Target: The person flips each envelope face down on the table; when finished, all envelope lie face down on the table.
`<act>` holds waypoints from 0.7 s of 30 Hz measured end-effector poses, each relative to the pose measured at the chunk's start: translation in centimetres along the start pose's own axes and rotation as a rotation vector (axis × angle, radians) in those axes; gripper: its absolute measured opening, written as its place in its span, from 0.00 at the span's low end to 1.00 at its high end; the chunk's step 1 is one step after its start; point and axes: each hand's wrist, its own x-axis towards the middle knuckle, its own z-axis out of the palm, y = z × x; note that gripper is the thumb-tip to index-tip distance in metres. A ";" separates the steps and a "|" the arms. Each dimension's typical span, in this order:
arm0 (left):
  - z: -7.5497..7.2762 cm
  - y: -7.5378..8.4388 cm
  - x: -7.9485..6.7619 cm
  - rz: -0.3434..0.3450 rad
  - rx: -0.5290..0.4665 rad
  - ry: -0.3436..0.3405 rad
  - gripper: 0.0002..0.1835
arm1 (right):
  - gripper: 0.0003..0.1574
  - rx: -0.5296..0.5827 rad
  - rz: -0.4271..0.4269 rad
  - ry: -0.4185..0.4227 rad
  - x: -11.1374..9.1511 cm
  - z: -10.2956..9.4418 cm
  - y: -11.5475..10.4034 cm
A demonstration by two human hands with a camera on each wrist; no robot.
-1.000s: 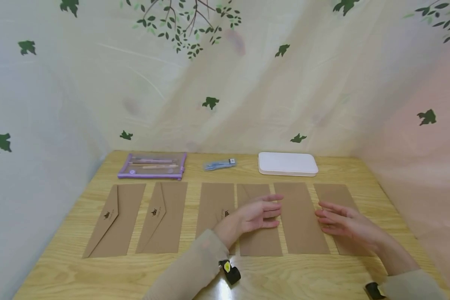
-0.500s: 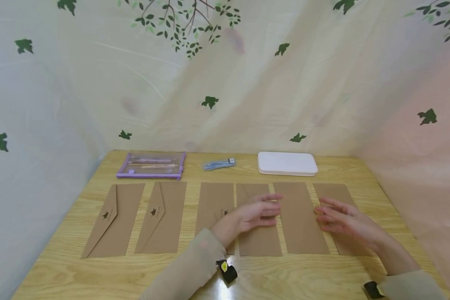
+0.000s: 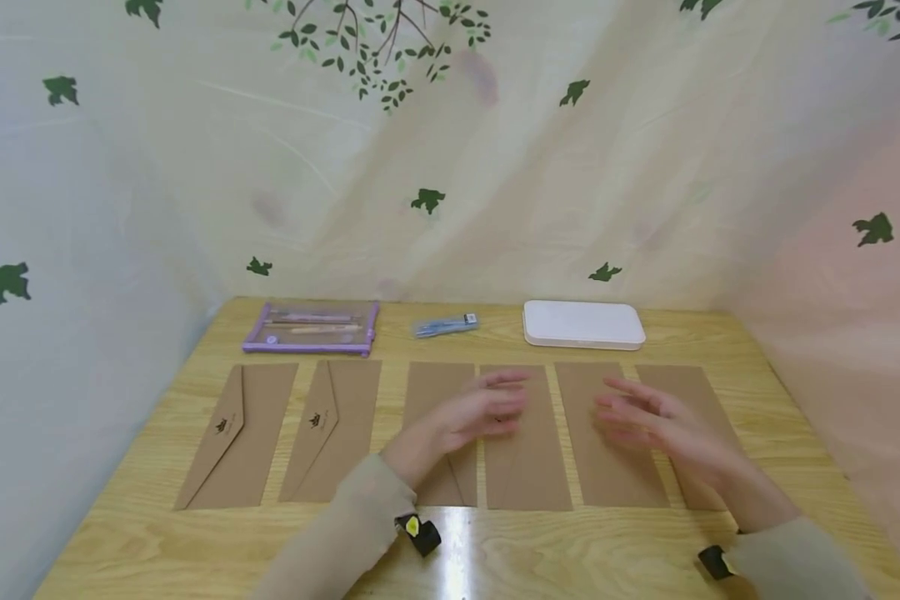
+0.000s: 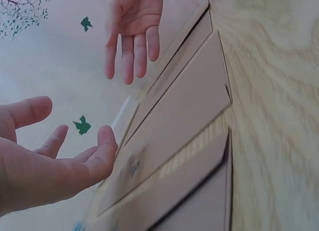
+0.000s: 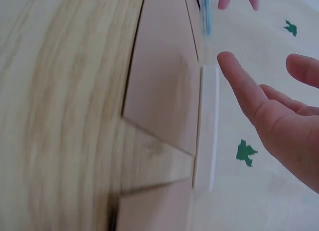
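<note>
Several brown kraft envelopes lie side by side in a row across the wooden table. My left hand (image 3: 468, 417) hovers above the third envelope (image 3: 438, 379) and the left edge of the fourth (image 3: 528, 467), fingers loosely bent and holding nothing. Over the fifth envelope (image 3: 588, 379) and the sixth (image 3: 690, 392) is my right hand (image 3: 667, 425), also holding nothing, its fingertips pointing left. Palms face each other across a gap. In the left wrist view the left hand's fingers (image 4: 104, 151) are spread above the envelopes. The two leftmost envelopes (image 3: 266, 442) show pointed flaps with a small dark crown print.
Along the table's back edge lie a clear pencil pouch with purple trim (image 3: 311, 350), a small packet of blue pens (image 3: 446, 326) and a white flat case (image 3: 585, 323). A pale cloth (image 3: 495, 183) with green leaf prints hangs behind and at both sides.
Both hands have shifted left and slightly up in the head view, blurred by motion. The left hand now uncovers more of the fourth envelope. The envelopes keep their places on the table.
</note>
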 end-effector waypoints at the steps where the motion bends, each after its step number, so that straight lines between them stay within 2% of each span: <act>1: -0.3 0.1 -0.2 0.001 0.004 0.004 0.28 | 0.40 0.000 0.009 -0.001 0.2 0.2 0.0; 7: -2.0 0.5 -1.8 -0.005 0.014 0.012 0.30 | 0.42 0.008 0.037 -0.016 1.7 1.9 0.2; 10: -2.7 0.6 -2.3 -0.009 -0.014 0.022 0.31 | 0.42 0.028 0.044 -0.018 2.3 2.5 0.5; 16: -3.8 0.5 -3.0 -0.042 -0.049 0.037 0.31 | 0.42 0.076 0.032 -0.036 3.2 3.5 0.8; 21: -4.2 0.5 -3.2 -0.073 -0.060 0.026 0.31 | 0.43 0.086 0.052 -0.069 3.3 4.1 1.0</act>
